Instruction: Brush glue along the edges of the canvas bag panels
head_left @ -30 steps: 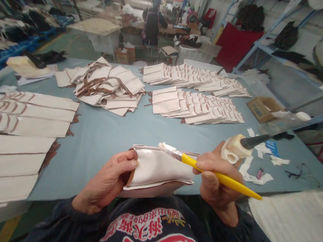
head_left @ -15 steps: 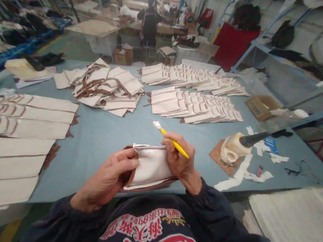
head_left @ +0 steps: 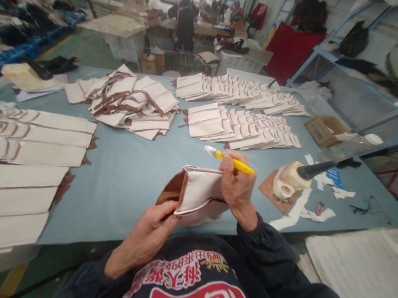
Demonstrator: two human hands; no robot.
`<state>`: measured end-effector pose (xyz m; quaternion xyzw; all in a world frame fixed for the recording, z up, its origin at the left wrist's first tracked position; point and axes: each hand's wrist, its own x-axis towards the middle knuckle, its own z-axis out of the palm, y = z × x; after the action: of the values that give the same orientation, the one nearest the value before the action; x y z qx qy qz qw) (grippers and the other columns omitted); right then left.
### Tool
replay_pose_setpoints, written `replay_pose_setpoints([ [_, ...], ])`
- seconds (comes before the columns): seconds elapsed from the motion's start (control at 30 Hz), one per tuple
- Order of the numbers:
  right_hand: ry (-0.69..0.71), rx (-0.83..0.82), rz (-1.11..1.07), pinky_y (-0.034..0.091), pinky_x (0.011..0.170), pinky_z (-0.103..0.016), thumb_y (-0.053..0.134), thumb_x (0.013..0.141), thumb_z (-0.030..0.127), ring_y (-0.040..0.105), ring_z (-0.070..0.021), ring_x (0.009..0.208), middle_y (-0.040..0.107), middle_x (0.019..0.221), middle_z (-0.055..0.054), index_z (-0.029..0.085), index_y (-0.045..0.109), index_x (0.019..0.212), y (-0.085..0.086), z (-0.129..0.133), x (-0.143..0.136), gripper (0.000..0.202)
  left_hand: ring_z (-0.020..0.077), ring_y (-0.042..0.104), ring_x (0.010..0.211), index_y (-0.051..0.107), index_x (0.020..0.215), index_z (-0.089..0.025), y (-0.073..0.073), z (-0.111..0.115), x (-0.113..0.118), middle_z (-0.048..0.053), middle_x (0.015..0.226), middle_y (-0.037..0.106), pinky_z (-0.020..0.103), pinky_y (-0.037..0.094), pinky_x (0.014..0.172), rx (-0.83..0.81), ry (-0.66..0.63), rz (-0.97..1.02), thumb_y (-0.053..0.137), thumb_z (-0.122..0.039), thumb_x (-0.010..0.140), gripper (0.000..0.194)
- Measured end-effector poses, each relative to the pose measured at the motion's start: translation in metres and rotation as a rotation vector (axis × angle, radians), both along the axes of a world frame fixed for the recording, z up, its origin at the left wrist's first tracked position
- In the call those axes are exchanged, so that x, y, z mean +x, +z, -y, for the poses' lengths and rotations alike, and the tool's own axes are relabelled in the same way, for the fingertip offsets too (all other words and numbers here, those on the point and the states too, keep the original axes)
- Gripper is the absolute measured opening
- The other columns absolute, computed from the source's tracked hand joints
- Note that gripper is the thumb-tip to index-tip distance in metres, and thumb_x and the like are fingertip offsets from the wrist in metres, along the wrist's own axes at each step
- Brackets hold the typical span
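Between my hands, above the table's near edge, is a white fabric piece with brown lining [head_left: 202, 188], tilted and parted at its left end so the brown inside shows. My left hand [head_left: 153, 228] pinches its lower left corner. Fingers of my right hand [head_left: 238, 182] close on a yellow-handled brush [head_left: 236, 163] and also touch the piece's right end. White paste coats the bristles, which point up and left, away from the fabric. Right of that hand, a glue container [head_left: 286, 185] with a white-rimmed mouth and a dark handle sits on a brown square.
Similar white pieces lie in overlapping rows at left [head_left: 18, 181] and back right [head_left: 241, 125]. A loose pile [head_left: 129, 101] occupies the back middle. White scraps [head_left: 293, 212] and a cardboard box [head_left: 323, 130] are at right. A person [head_left: 184, 24] is in the background.
My left hand has moved down to the piece's lower corner, and its left end has lifted and spread, showing more brown inside. My right hand and the brush have shifted right.
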<state>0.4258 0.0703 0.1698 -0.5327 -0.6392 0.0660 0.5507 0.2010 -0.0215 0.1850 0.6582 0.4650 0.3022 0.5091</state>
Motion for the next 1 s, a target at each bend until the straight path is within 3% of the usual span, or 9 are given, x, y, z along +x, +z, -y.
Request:
replay_pose_setpoints([
  [0.13, 0.041, 0.082, -0.073, 0.055, 0.069, -0.031, 0.053, 0.104, 0.034, 0.068, -0.0146, 0.066, 0.071, 0.072, 0.002, 0.02, 0.069, 0.104, 0.007, 0.021, 0.007, 0.021, 0.0178, 0.068, 0.086, 0.074, 0.108, -0.016, 0.005, 0.002, 0.006, 0.005, 0.095, 0.076, 0.025, 0.05, 0.078, 0.109, 0.03, -0.068, 0.045, -0.025, 0.103, 0.03],
  [0.3, 0.356, 0.041, -0.066, 0.049, 0.052, -0.026, 0.054, 0.104, 0.03, 0.061, -0.0109, 0.051, 0.069, 0.067, 0.004, 0.023, 0.069, 0.097, 0.034, 0.067, 0.018, 0.018, 0.0165, 0.068, 0.081, 0.068, 0.092, -0.017, 0.001, 0.004, 0.001, 0.004, 0.09, 0.074, 0.025, 0.049, 0.074, 0.167, 0.071, -0.17, 0.046, -0.024, 0.103, 0.025],
  [0.5, 0.527, 0.07, 0.036, 0.052, 0.056, -0.024, 0.046, 0.108, 0.029, 0.061, -0.0088, 0.053, 0.068, 0.064, 0.005, 0.022, 0.063, 0.088, 0.052, 0.08, 0.001, 0.027, 0.0156, 0.069, 0.078, 0.068, 0.096, -0.018, -0.001, 0.006, -0.001, 0.002, 0.088, 0.074, 0.025, 0.049, 0.072, 0.203, 0.048, -0.245, 0.047, -0.023, 0.105, 0.023],
  [0.6, 0.587, 0.092, 0.003, 0.047, 0.051, -0.025, 0.045, 0.109, 0.032, 0.055, -0.0081, 0.047, 0.064, 0.059, 0.007, 0.022, 0.062, 0.085, 0.051, 0.082, -0.009, 0.031, 0.0148, 0.07, 0.078, 0.068, 0.096, -0.018, 0.001, 0.005, 0.001, 0.002, 0.089, 0.075, 0.023, 0.051, 0.072, 0.225, 0.01, -0.193, 0.049, -0.018, 0.104, 0.021],
  [0.8, 0.43, -0.023, -0.215, 0.051, 0.051, -0.027, 0.052, 0.103, 0.028, 0.06, -0.0115, 0.052, 0.066, 0.065, 0.004, 0.024, 0.066, 0.092, 0.036, 0.08, 0.001, 0.019, 0.0167, 0.072, 0.086, 0.07, 0.099, -0.019, 0.0, 0.005, 0.004, 0.003, 0.092, 0.076, 0.024, 0.051, 0.076, 0.236, 0.043, -0.136, 0.052, -0.016, 0.102, 0.019],
  [0.93, 0.572, -0.047, -0.173, 0.055, 0.055, -0.028, 0.052, 0.102, 0.026, 0.064, -0.0128, 0.055, 0.069, 0.068, 0.003, 0.025, 0.066, 0.092, 0.032, 0.084, -0.002, 0.017, 0.016, 0.069, 0.078, 0.072, 0.095, -0.019, 0.003, 0.003, 0.005, 0.003, 0.087, 0.076, 0.023, 0.051, 0.074, 0.145, 0.056, -0.092, 0.053, -0.019, 0.102, 0.02],
  [1.0, 0.573, -0.053, -0.253, 0.052, 0.052, -0.028, 0.053, 0.103, 0.028, 0.06, -0.0121, 0.051, 0.067, 0.066, 0.004, 0.025, 0.066, 0.094, 0.032, 0.086, -0.007, 0.016, 0.0161, 0.066, 0.073, 0.073, 0.092, -0.019, 0.005, 0.0, 0.005, 0.002, 0.082, 0.074, 0.024, 0.05, 0.071, 0.106, 0.068, -0.09, 0.053, -0.022, 0.102, 0.023],
])
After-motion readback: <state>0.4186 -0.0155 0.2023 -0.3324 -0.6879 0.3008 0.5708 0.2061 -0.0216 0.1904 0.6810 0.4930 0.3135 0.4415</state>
